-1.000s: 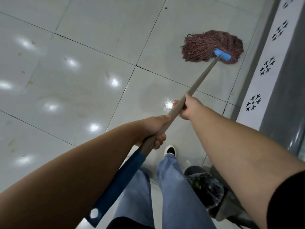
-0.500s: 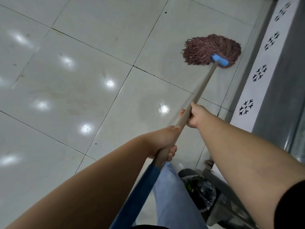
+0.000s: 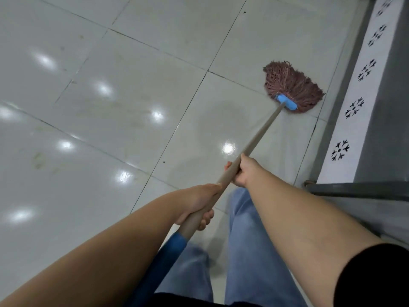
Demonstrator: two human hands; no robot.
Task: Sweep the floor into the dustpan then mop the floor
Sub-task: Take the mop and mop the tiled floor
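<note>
**At the wall-side tiles: mop drawn back toward the feet**

On the left half of the floor (image 3: 93, 120), pale glossy tiles carry ceiling-light glare and a few faint smudges and specks; no damp sheen shows there that I can make out.

Left hand (image 3: 197, 204) grips the lower end of the mop handle (image 3: 254, 140), fingers curled under the tan shaft just above its blue sleeve. Right hand (image 3: 241, 171) holds the shaft higher up, fingers wrapped round it, thumb side toward the head. Both hands closed on the handle, close together.

Mop head (image 3: 292, 89), reddish-brown strands fanned away from the blue clamp, lies flat on the tile just beside the grey wall base (image 3: 332, 120) with its white patterned strip (image 3: 354, 107).

Change over the last second: the head has come nearer to the person along the wall and its strands now trail forward, away from the body, which reads as a pull stroke. The bagged bin seen by the feet a moment ago is out of view; a dark metal bar (image 3: 358, 191) now shows at right instead. A dull wet-looking patch sits on the tile between the hands and the mop head.

Judgement: sweeping is apparently done and mopping is under way along the wall edge. The left tiles look untreated, so much floor remains. No dustpan in view.
</note>
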